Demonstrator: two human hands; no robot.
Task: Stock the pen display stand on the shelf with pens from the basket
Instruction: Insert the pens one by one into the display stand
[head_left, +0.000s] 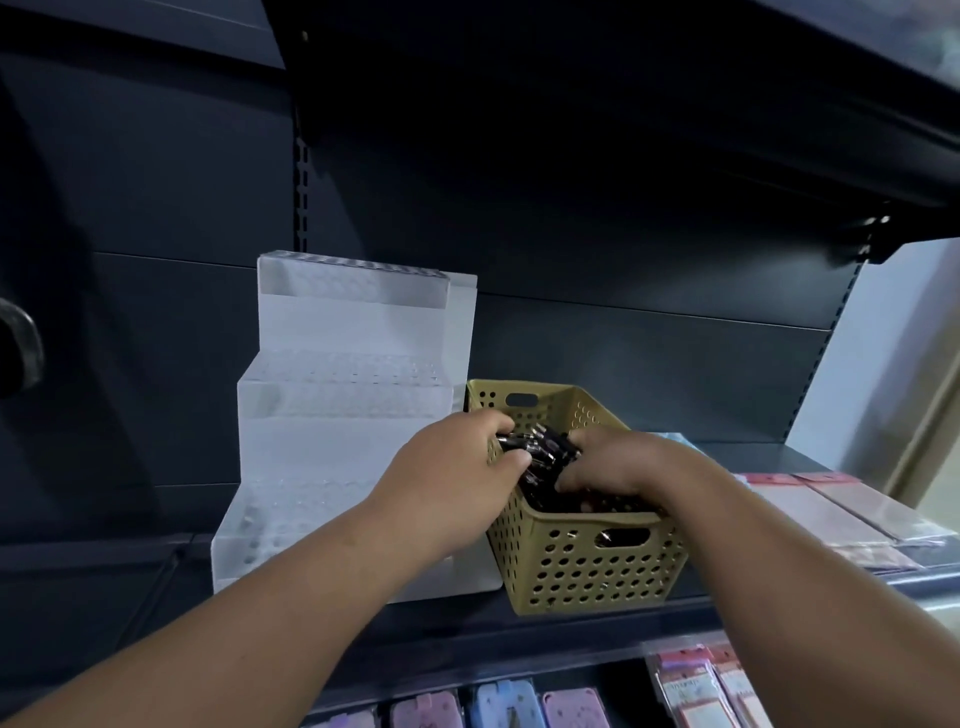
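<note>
Basket (582, 561) right of stand (332, 415)

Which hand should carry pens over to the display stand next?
Probably the left. The left hand grips a bunch of pens at the left edge of the basket, beside the stand. The right hand, also among the pens, sits farther from the stand and would have to cross over.

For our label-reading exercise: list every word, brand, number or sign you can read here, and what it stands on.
None can be read.
Pink-topped packets below the shelf: printed marks, too blurred to read.
Yellow basket, pens, clear pen display stand: no text visible.
</note>
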